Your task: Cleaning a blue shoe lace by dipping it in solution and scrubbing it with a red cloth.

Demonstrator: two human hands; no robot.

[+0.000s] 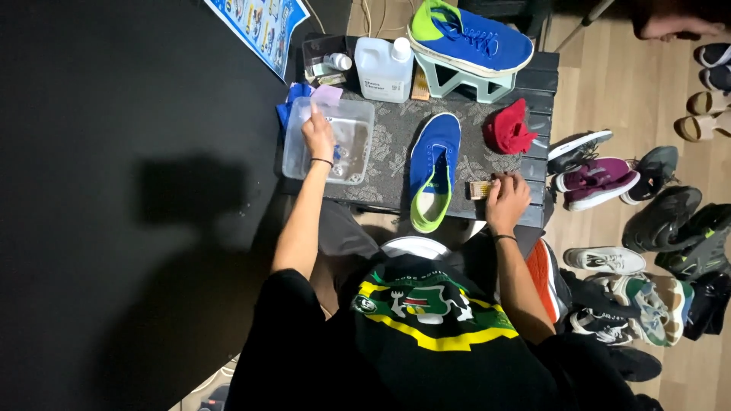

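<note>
The left hand [318, 137] reaches into a clear rectangular plastic tub [299, 152] holding murky water, at the left end of the small dark bench [542, 122]; its grip looks curled around something small inside the tub, though what it is cannot be told. The right hand [505, 200] rests at the bench's front right edge, its grip closed over a pale wooden-backed brush [479, 189] that juts out toward the left. Between the 2 hands, just left of the brush and right of the tub, lies 1 blue fabric shoe with a lime-green heel lining [434, 167], heel toward the person. Behind it, a matching blue shoe [472, 38] sits on a pale green stand [461, 82], a white plastic bottle [383, 70] left of the stand and a crumpled red cloth [509, 129] at its right.
</note>
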